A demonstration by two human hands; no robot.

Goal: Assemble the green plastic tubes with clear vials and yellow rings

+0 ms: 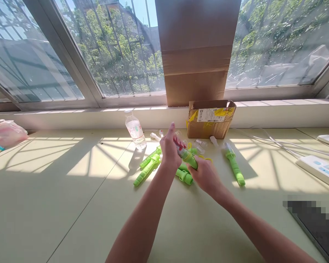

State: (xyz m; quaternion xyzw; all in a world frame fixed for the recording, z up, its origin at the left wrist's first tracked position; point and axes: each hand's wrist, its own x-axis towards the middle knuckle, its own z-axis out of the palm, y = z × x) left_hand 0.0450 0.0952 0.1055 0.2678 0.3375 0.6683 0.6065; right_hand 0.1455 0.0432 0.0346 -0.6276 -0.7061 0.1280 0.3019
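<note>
Between my two hands is a green plastic flashlight-shaped tube, tilted with its clear end up and to the left. My left hand is closed around the clear end, its thumb pointing up. The lower green body is gripped by my right hand. Left of my hands lie similar green tubes, and below the held one is a green threaded piece. Clear caps and small white parts lie behind, partly hidden by my hands. Another green tube with a clear end lies to the right.
A water bottle stands at back left, and an open cardboard box sits against the sill. White power strip and cables are at right. A dark flat object, partly pixelated, lies at lower right. A pinkish plastic bag is far left.
</note>
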